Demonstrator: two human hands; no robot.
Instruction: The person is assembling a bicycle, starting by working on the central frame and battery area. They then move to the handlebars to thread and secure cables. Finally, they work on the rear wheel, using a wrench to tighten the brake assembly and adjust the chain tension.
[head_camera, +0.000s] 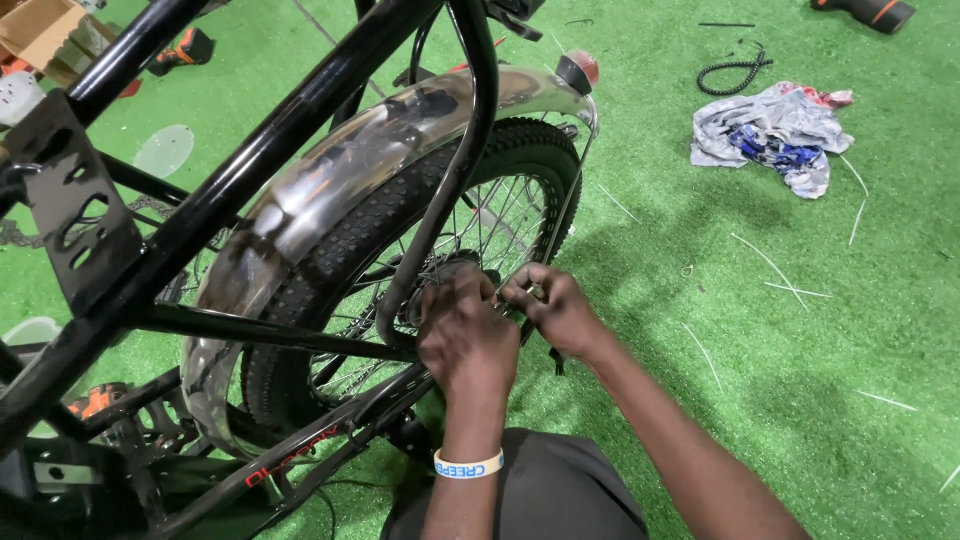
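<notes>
A black bicycle frame (250, 160) stands over green turf, with a knobby rear tyre (400, 215) under a shiny chrome mudguard (330, 175). My left hand (462, 335) presses against the wheel hub where the frame tubes meet, fingers curled. A white wristband (468, 466) sits on that wrist. My right hand (552, 305) is beside it, to the right of the hub, pinching a small metal part that I cannot make out. A red rear reflector (580, 70) sits at the mudguard's end.
A crumpled grey and blue cloth (775, 135) lies on the turf at the upper right, with a coiled black cable (735, 72) and a black and orange tool (865, 12) beyond it. Thin white ties are scattered on the grass. A cardboard box (40, 30) sits top left.
</notes>
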